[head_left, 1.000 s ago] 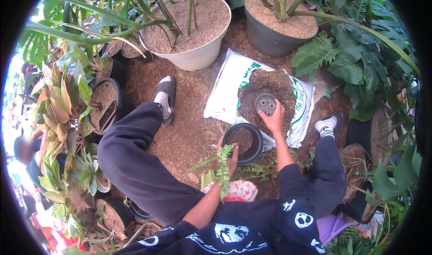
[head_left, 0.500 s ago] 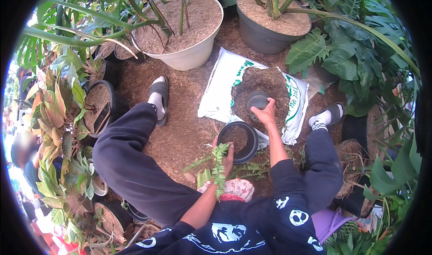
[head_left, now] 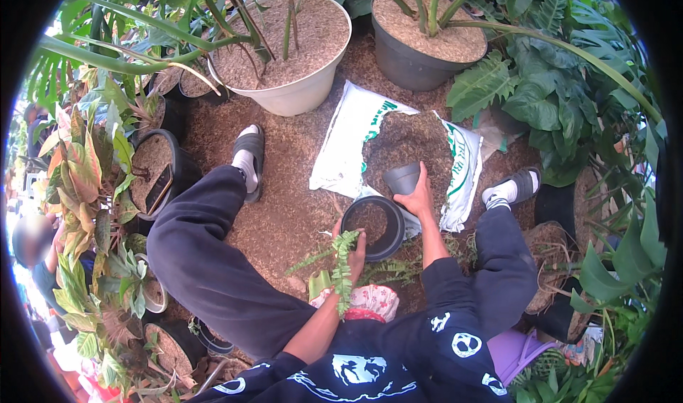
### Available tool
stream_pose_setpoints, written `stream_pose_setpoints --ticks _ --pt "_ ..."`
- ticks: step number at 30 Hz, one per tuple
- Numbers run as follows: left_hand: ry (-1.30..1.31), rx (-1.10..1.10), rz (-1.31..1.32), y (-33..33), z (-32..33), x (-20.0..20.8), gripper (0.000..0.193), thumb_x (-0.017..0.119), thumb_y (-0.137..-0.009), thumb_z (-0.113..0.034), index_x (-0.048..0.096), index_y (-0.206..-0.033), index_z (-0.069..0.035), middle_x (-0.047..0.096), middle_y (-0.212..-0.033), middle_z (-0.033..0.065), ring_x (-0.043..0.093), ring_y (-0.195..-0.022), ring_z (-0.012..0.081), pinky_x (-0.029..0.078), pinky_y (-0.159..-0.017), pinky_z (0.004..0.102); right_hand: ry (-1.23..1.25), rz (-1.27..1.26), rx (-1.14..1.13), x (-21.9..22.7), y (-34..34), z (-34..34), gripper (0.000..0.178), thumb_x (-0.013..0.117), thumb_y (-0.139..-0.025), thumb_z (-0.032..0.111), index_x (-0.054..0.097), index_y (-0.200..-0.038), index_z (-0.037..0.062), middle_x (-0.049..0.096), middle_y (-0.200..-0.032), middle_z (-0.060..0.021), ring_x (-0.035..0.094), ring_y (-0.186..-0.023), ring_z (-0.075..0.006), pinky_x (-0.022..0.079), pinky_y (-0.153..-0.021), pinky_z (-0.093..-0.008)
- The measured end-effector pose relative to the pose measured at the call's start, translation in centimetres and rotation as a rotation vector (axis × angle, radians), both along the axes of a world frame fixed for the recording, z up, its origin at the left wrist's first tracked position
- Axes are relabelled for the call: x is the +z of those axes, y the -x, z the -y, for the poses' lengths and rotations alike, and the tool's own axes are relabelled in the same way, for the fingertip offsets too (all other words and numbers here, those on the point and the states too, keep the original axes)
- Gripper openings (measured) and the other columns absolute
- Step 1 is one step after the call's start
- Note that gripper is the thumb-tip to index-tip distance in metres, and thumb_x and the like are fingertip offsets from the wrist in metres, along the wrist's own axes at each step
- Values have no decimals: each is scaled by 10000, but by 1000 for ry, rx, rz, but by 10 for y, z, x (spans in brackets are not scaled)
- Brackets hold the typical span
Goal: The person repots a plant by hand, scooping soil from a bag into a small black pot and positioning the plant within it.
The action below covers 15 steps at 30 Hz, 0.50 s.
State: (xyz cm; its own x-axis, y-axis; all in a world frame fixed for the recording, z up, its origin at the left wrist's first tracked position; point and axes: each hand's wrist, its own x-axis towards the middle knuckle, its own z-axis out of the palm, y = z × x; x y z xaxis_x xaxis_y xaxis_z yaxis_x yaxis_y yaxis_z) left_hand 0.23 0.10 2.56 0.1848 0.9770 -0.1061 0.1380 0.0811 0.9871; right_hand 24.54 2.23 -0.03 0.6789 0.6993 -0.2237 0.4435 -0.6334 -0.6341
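Scooping of potting mix, seemingly in hand. The right hand (head_left: 420, 198), fingers clamped on the small grey pot (head_left: 403, 179), holds it tilted over the near part of the open white bag (head_left: 340, 150). On the near side, the left hand (head_left: 358, 251) grips the left rim of the black pot (head_left: 399, 230); a fern frond (head_left: 343, 271) partly hides its fingers. The next move seemingly calls for a steady rim.

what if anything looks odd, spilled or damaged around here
The white sack in front of the person has a big ragged opening in its upper face, leaving the brown soil inside exposed. A dark, flat, phone-like object also looks out of place, resting in the black planter at left.
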Motion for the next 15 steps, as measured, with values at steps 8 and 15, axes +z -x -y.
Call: stream_pose_setpoints --ticks 8,15 --pt "109 -9 76 -4 1 5 618 675 -906 -98 357 -1425 10 648 -1127 127 629 -1032 190 467 -964 351 -125 2 -106 -9 9 -7 1243 856 -521 179 162 -1551 144 423 -1428 -247 436 -1313 -425 384 -1102 -490" --pt "104 29 38 -2 2 0 614 667 -921 -82 337 -1432 7 680 -1058 121 643 -1020 186 484 -945 339 -203 -21 -186 -18 22 -21 1197 848 -546 163 187 -1542 132 386 -1472 -223 412 -1340 -408 367 -1119 -483"
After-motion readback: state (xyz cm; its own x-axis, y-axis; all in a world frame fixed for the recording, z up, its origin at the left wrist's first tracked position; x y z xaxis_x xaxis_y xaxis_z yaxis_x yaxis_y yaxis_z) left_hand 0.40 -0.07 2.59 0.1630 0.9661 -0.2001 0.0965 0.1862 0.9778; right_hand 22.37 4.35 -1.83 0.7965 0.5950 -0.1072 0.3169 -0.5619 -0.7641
